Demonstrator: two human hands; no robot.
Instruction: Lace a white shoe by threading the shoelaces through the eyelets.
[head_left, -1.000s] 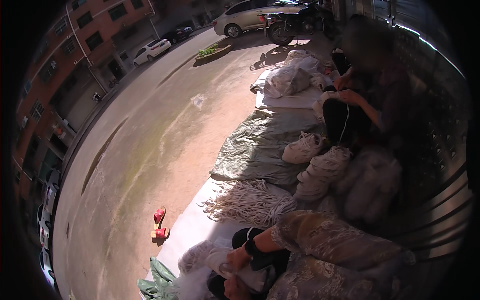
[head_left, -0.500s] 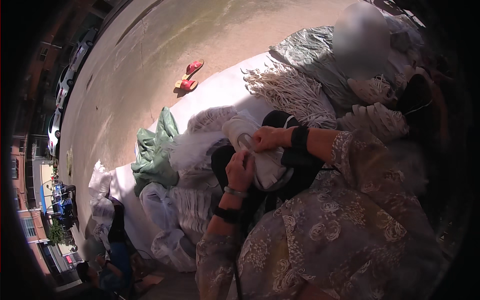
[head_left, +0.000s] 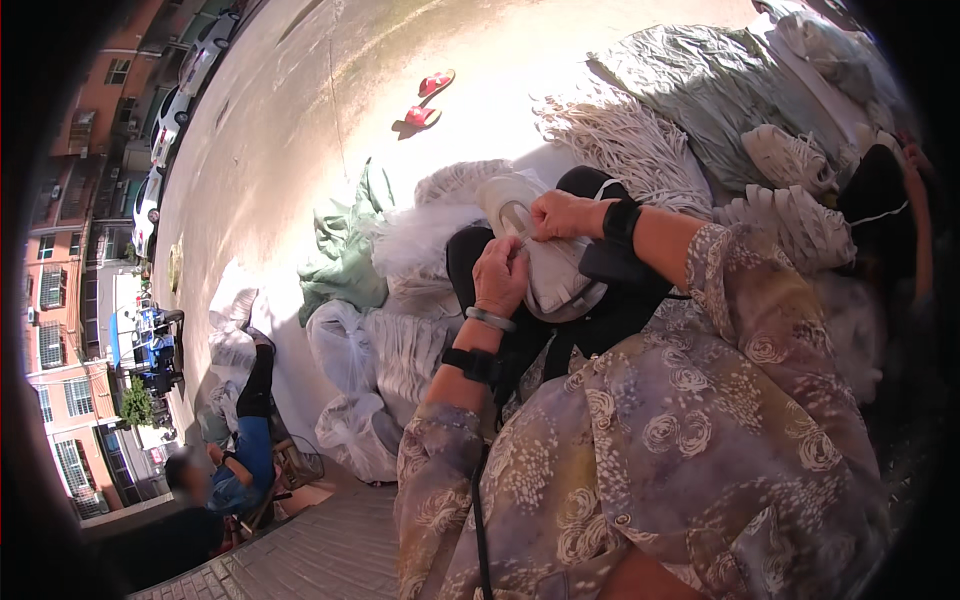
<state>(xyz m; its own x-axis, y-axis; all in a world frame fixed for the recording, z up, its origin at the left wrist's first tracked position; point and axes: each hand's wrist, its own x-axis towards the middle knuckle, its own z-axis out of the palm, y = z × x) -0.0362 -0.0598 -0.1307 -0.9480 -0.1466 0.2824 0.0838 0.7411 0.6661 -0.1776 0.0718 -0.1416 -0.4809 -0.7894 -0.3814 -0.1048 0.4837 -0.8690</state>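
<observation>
A white shoe (head_left: 560, 275) rests across my lap, its rounded end toward me and its opening toward the far side. My left hand (head_left: 500, 275) lies against the shoe's left edge with thumb and fingers pinched together. Over the shoe's upper, my right hand (head_left: 565, 217) is closed in a pinch just right of the left fingertips. Whatever thin thing lies between the fingertips is too small to make out. Both hands are close together, and the shoe's middle is partly hidden by them.
Bundles of white shoes (head_left: 405, 360) in clear plastic lie to the left, by a green bag (head_left: 345, 265). White cords (head_left: 625, 145) are heaped beyond my right knee, beside a grey-green sheet (head_left: 700, 90). Red slippers (head_left: 423, 116) lie on the ground; another person (head_left: 240, 465) sits at lower left.
The view has tilted, so the scene sits further right, and the picture is brighter. My hands stay pinched at the shoe in nearly the same pose.
</observation>
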